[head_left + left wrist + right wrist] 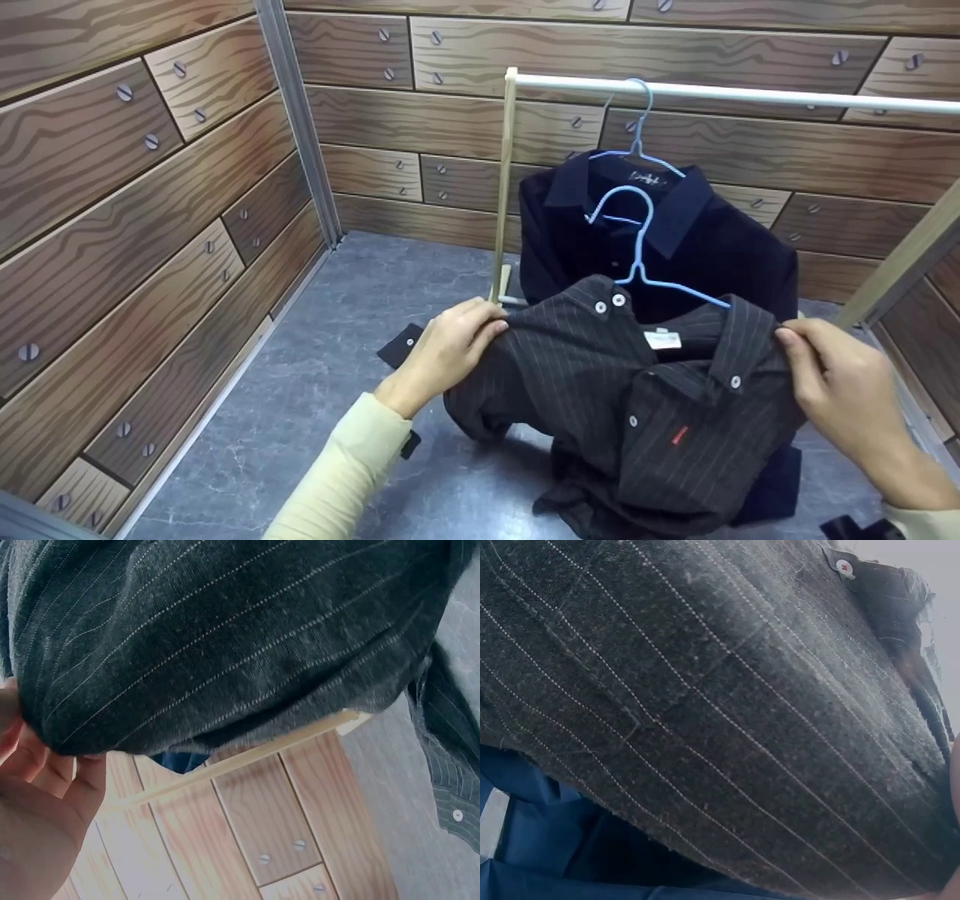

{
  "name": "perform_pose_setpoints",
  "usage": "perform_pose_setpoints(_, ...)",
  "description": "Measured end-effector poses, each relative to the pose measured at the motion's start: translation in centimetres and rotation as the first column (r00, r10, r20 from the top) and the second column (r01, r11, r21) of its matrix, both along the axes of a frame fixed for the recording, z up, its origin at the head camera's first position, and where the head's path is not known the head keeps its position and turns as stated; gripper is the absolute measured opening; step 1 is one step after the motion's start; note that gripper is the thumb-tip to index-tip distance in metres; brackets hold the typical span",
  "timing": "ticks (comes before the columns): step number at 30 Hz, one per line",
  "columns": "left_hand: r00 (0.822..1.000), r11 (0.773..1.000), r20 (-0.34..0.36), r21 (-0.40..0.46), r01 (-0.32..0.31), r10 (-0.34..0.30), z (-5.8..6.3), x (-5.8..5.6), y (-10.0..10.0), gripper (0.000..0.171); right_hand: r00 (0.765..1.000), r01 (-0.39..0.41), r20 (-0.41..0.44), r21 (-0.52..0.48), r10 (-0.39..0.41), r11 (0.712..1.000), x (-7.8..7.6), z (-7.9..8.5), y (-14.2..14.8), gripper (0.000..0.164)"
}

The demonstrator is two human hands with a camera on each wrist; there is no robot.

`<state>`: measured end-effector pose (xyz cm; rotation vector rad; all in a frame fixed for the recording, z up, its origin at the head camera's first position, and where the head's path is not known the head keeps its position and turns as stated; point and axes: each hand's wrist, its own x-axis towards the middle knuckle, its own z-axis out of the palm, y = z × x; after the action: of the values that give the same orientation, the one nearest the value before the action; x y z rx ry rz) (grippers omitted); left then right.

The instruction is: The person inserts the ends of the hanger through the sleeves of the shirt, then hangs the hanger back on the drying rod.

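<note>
A dark pinstriped shirt [577,367] with white buttons and a small red tag hangs between my hands, a blue hanger [639,255] inside its collar. My left hand [457,337] pinches the shirt at one shoulder, thumb in front. At the opposite shoulder my right hand [844,375] pinches the cloth the same way. The hanger's hook points up, off the rail, in front of a navy shirt [750,247]. In the left wrist view my left hand [45,802] has its fingertips at the edge of the striped cloth [225,645]. Striped cloth [705,720] fills most of the right wrist view.
The navy shirt hangs by another blue hanger [639,127] from a white rail [750,94] on a wooden rack with a left post [506,187]. Wood-patterned panels [465,120] enclose a grey marbled surface [292,360]. A striped cuff [401,346] sticks out at left.
</note>
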<state>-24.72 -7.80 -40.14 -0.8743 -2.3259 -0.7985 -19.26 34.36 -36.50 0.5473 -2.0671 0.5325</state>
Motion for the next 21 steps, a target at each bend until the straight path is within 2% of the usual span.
perform_pose_setpoints(6,1.000,1.000,-0.022,-0.005,0.016,-0.016,0.7,-1.3,0.2,0.014,0.999,0.040,-0.007,-0.016,-0.040,0.999,-0.1,1.4,0.4,0.006)
perform_pose_setpoints(10,0.999,0.999,-0.038,-0.031,0.012,-0.014,1.7,-2.7,0.7,0.014,0.998,0.062,-0.011,-0.044,-0.063,0.997,-0.5,2.6,0.6,0.012)
perform_pose_setpoints(16,0.998,0.992,-0.062,-0.126,-0.029,0.022,4.5,-5.4,2.0,0.016,0.992,0.124,-0.002,-0.061,-0.124,0.990,-1.6,4.4,1.1,0.014)
perform_pose_setpoints(19,0.995,0.975,-0.080,-0.207,-0.083,0.067,6.3,-6.8,2.7,0.018,0.986,0.162,-0.023,-0.074,-0.164,0.984,-2.2,5.4,1.2,0.014)
perform_pose_setpoints(21,0.989,0.955,-0.097,-0.267,-0.132,0.110,7.6,-7.7,3.0,0.021,0.981,0.189,-0.036,-0.088,-0.193,0.978,-2.5,6.2,1.2,0.016)
